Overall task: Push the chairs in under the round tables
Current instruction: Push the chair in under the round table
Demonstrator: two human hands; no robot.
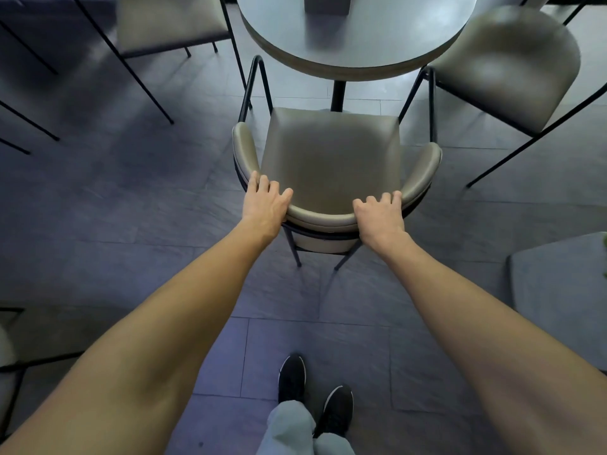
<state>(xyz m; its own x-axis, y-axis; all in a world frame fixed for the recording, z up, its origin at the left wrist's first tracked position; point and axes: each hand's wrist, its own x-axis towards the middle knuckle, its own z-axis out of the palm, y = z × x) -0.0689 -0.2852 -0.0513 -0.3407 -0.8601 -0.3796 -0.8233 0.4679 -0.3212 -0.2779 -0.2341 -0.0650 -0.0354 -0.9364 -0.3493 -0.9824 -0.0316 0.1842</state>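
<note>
**Two hands on the back of an armchair at a round table**

Two hands hold one olive-grey padded armchair (331, 159) seen from above. It has a squarish seat with rounded corners and a low curved backrest that wraps round into short padded arms. Its thin black metal frame rises in a loop at each front corner. The armchair stands at the near edge of the round table (354, 37), facing it. The whole seat shows on the near side of the table's rim, and the two front loops reach up to that rim. The table's black pedestal (338, 93) shows just beyond the seat's front edge.

The left hand (266, 205) grips the left part of the backrest, fingers curled over its top. The right hand (379, 213) grips the right part the same way. Both arms are stretched out straight.

The table top is grey with a thick pale edge, and a dark box (326, 4) stands on it at the far edge of the view. A rounded chair (505, 67) in the same padding stands at the table's right side, and a square-seated chair (167, 21) at its left. The floor (131, 198) is grey tile. Black shoes (292, 377) and pale trouser legs show below.
</note>
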